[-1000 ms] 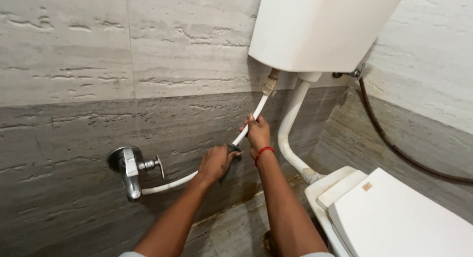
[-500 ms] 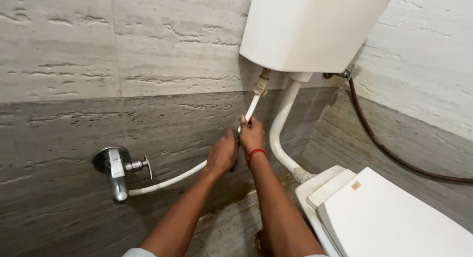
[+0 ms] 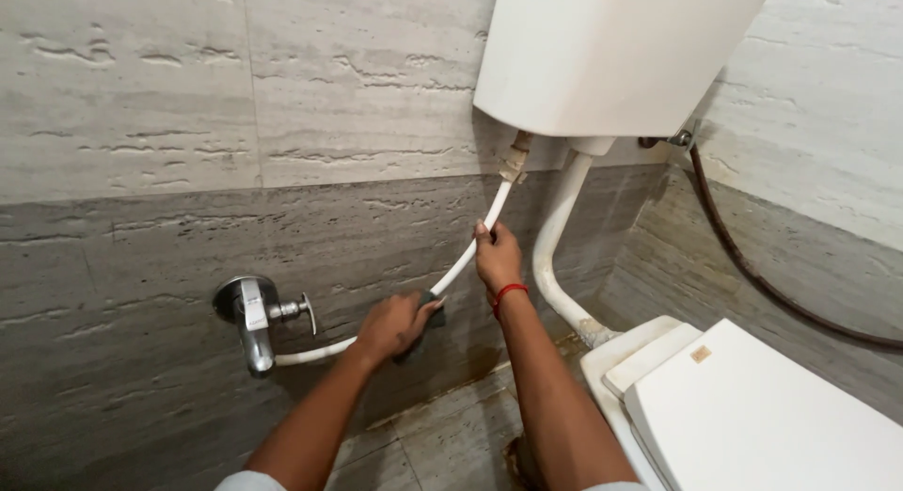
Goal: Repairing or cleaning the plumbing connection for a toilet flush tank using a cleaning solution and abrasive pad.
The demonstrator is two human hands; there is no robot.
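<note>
White flexible hose (image 3: 470, 249) curves from wall valve up to cistern underside; dark cloth (image 3: 428, 310) wrapped around its middle.

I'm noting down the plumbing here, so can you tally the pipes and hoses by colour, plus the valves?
White hose or pipe: 2, the thin supply hose both hands grip and the thick flush pipe
Dark brown hose: 1, the brown hose along the right wall
Metal valve: 1, the angle valve
Total: 4
</note>
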